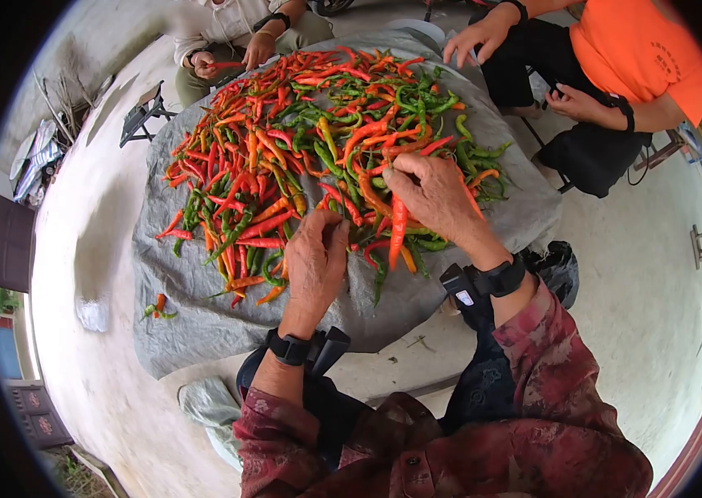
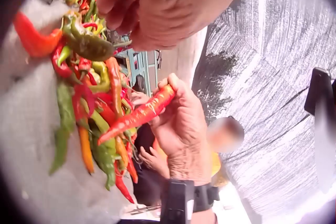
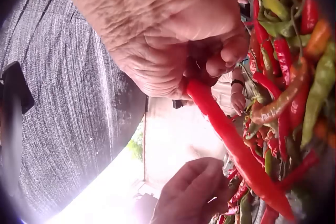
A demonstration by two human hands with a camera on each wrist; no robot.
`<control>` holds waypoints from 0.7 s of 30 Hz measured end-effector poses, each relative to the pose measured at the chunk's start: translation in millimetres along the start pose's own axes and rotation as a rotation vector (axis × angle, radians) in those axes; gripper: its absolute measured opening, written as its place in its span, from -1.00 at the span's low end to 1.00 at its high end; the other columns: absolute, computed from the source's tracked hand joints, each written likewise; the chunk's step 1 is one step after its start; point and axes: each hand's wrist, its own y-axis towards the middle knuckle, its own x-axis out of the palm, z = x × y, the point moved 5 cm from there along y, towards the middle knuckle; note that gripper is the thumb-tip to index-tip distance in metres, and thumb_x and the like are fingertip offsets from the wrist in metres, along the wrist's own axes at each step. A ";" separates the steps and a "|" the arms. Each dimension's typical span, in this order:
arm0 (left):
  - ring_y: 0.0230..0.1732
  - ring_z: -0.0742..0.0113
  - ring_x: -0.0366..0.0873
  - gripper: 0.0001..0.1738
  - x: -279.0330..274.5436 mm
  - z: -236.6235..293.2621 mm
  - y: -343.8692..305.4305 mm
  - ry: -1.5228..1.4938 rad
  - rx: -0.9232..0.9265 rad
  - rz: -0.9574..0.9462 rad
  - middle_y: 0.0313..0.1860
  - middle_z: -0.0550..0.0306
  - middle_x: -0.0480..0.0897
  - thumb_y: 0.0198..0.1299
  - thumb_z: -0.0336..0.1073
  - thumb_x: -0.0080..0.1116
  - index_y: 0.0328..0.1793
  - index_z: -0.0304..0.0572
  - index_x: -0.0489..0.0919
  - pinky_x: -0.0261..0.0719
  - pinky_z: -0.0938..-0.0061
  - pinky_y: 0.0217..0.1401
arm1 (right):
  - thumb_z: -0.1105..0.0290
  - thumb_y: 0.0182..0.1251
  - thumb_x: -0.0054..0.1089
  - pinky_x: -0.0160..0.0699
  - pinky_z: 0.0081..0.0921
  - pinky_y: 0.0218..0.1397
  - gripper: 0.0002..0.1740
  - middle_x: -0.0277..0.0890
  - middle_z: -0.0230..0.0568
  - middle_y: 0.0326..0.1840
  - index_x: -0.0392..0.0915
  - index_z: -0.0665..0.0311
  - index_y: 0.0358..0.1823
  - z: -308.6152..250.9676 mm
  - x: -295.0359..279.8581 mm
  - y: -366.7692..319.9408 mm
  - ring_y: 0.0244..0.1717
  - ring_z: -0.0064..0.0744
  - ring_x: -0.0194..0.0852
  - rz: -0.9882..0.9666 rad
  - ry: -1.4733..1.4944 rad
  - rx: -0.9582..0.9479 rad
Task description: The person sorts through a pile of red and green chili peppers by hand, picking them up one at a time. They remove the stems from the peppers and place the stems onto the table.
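My right hand (image 1: pixel 438 199) grips a long red pepper (image 1: pixel 398 232) by its stem end, the tip pointing down toward me. The right wrist view shows that pepper (image 3: pixel 236 148) below the curled fingers of the right hand (image 3: pixel 173 40). To its left, my left hand (image 1: pixel 316 261) is over the near edge of the pepper pile (image 1: pixel 264 166), with thumb and forefinger close together. In the left wrist view, the left hand (image 2: pixel 163 11) has curled fingers beside a dark green pepper's stem (image 2: pixel 123 44); nothing held shows clearly, and the fingertips are partly hidden.
A grey sheet (image 1: pixel 189 332) lies under the peppers. A few small peppers (image 1: pixel 158 309) are apart at its left. Two other people sit across, one holding a red pepper (image 1: pixel 226 65), the other in an orange shirt (image 1: pixel 637 50). Low stools (image 1: pixel 145 112) stand on the floor.
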 end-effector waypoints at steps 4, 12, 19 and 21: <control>-0.34 0.10 0.51 -0.67 6.3 -15.9 -0.3 0.280 0.038 0.033 -0.26 -0.02 0.53 0.04 -0.30 0.31 -0.09 -0.30 0.54 0.49 0.31 -0.28 | 0.30 0.26 0.08 0.39 -0.18 -0.40 -0.71 0.38 -0.02 -0.60 0.43 0.35 -0.54 -8.7 17.8 -2.2 -0.52 -0.03 0.46 -0.095 -0.125 -0.042; -0.38 0.23 0.51 -0.69 -5.6 -11.7 7.0 0.080 -0.072 -0.012 -0.38 0.07 0.54 0.13 -0.24 0.29 -0.16 -0.32 0.50 0.48 0.43 -0.29 | 0.28 0.24 0.16 0.50 -0.20 -0.25 -0.74 0.54 -0.10 -0.30 0.49 0.34 -0.20 -17.2 26.1 -4.3 -0.31 -0.02 0.54 0.036 -0.122 -0.066; -0.36 0.65 0.41 -0.73 -5.6 -11.2 5.2 -0.735 -0.161 0.062 -0.36 0.34 0.53 0.33 -0.17 0.13 -0.17 -0.26 0.48 0.48 0.68 -0.30 | 0.34 0.14 0.25 0.44 -0.15 -0.04 -0.66 0.45 -0.02 -0.15 0.50 0.38 -0.10 -26.9 50.8 -12.7 -0.07 0.01 0.44 -0.341 0.129 -0.139; -0.33 0.63 0.46 -0.73 -5.2 -20.1 4.2 -0.806 -0.207 0.061 -0.30 0.32 0.57 0.35 -0.15 0.09 -0.09 -0.23 0.50 0.49 0.66 -0.29 | 0.32 0.14 0.26 0.44 -0.14 -0.05 -0.67 0.43 -0.03 -0.18 0.48 0.38 -0.14 -31.7 52.7 -13.3 -0.08 0.02 0.44 -0.324 0.082 -0.140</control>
